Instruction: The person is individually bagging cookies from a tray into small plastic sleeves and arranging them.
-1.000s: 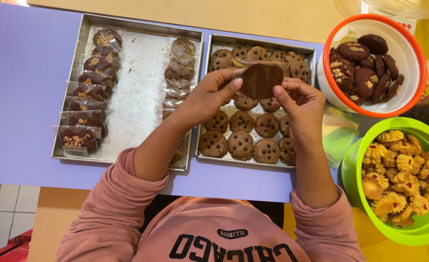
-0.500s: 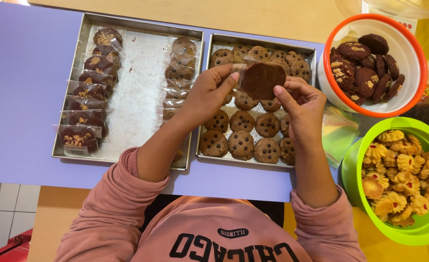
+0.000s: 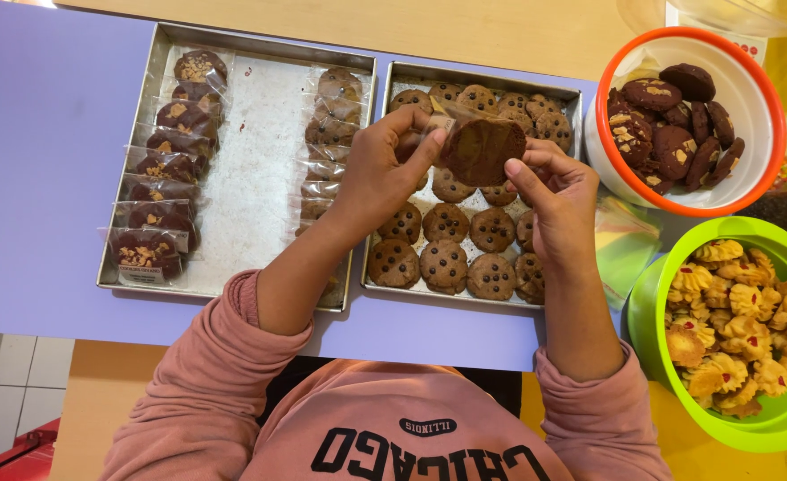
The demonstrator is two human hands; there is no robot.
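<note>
Pinching one brown cookie [image 3: 485, 150] in clear wrap, left hand [image 3: 385, 169] and right hand [image 3: 558, 191] share the grip.

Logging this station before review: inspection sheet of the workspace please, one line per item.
Surface: lilac table top bearing two metal trays.
Job's things: brown cookie in clear wrapper, held above the right tray of bare chocolate-chip cookies; left tray holds rows of wrapped cookies.
Clutter: orange-rimmed bowl of dark cookies; green bowl of yellow piped cookies.
Grippers: left hand and right hand both pinch the wrapped cookie.
Cables: nothing seen.
Surroundings: wooden edge beyond the trays, pink sleeves, tiled floor at lower left.
</note>
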